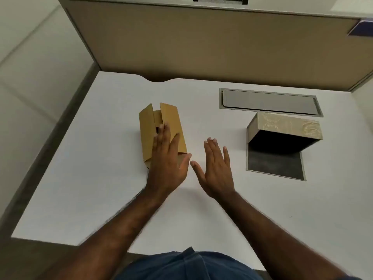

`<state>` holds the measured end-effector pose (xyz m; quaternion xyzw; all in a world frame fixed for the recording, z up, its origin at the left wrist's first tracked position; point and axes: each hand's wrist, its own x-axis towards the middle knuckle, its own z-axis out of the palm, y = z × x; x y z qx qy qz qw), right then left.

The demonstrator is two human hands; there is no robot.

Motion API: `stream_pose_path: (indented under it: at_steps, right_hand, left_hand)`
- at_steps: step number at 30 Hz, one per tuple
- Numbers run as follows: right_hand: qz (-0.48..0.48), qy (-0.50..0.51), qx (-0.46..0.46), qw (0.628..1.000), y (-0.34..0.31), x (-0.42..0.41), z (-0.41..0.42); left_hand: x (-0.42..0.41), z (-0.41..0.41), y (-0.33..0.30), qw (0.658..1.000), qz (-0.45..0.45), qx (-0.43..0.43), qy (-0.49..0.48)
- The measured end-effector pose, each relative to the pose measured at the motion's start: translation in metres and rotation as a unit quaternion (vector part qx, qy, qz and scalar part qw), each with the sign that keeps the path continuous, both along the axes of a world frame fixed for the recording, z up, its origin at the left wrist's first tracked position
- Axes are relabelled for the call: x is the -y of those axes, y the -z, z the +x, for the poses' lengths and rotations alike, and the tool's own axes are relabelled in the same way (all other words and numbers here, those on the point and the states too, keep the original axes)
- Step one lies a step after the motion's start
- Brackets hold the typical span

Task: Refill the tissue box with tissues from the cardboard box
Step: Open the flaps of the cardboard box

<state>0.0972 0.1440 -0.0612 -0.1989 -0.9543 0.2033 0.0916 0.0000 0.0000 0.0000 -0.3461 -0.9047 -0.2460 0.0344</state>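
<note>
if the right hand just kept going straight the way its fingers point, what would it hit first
Probably nothing soon. The right hand points up the bare white desk, between the cardboard box and the tissue box. First in line looks to be the beige partition behind the desk, though depth is unclear.

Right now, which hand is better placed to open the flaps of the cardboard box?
Left. The left hand already lies over the cardboard box, fingers at the gap between its flaps. The right hand hovers open over bare table, beside the box.
</note>
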Motion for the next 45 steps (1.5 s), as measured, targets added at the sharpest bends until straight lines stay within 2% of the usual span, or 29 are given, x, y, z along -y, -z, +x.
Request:
stream_pose_path:
  at_steps: [3,7,15,20,23,27,30,34,36,38,40,41,43,45]
  right_hand:
    - [-0.035,0.011,-0.021,0.999,-0.006,0.021,-0.021]
    - [-0.095,0.025,-0.028,0.995,-0.014,0.045,-0.046]
    - [-0.088,0.056,-0.056,0.993,-0.013,0.063,-0.076]
    - [-0.122,0.109,-0.120,0.979,-0.015,0.064,-0.078]
    - [-0.234,0.188,-0.168,0.939,-0.022,0.061,-0.076]
    - [-0.370,0.282,-0.227,0.856,-0.020,0.051,-0.075]
    - [-0.462,0.337,-0.209,0.793,-0.013,0.041,-0.074]
    - [-0.551,0.381,-0.169,0.723,-0.007,0.036,-0.073]
    - [-0.581,0.392,-0.153,0.697,-0.002,0.036,-0.074]
    - [-0.594,0.397,-0.141,0.686,0.003,0.035,-0.074]
    - [-0.577,0.403,-0.142,0.696,0.002,0.032,-0.074]
    - [-0.541,0.405,-0.147,0.723,-0.002,0.031,-0.074]
    - [-0.402,0.392,-0.181,0.808,-0.015,0.030,-0.073]
    - [-0.227,0.335,-0.251,0.879,-0.032,0.031,-0.074]
  left_hand:
    - [0.015,-0.021,-0.001,0.997,0.038,0.054,-0.049]
    - [0.032,-0.042,0.011,0.995,0.049,0.068,-0.053]
    - [0.053,-0.066,0.028,0.979,0.073,0.176,-0.074]
    - [0.065,-0.073,0.021,0.956,0.156,0.235,-0.082]
    - [0.079,-0.078,0.017,0.924,0.240,0.290,-0.072]
    - [0.100,-0.088,0.026,0.913,0.282,0.274,-0.109]
    - [0.108,-0.094,0.047,0.884,0.294,0.320,-0.173]
    - [0.117,-0.098,0.070,0.823,0.318,0.412,-0.226]
    - [0.117,-0.099,0.080,0.791,0.310,0.464,-0.253]
    - [0.112,-0.097,0.084,0.782,0.299,0.480,-0.261]
    - [0.108,-0.099,0.080,0.819,0.270,0.433,-0.262]
    - [0.106,-0.102,0.075,0.841,0.259,0.397,-0.262]
    - [0.106,-0.115,0.061,0.880,0.255,0.315,-0.249]
    - [0.106,-0.135,0.046,0.928,0.247,0.192,-0.203]
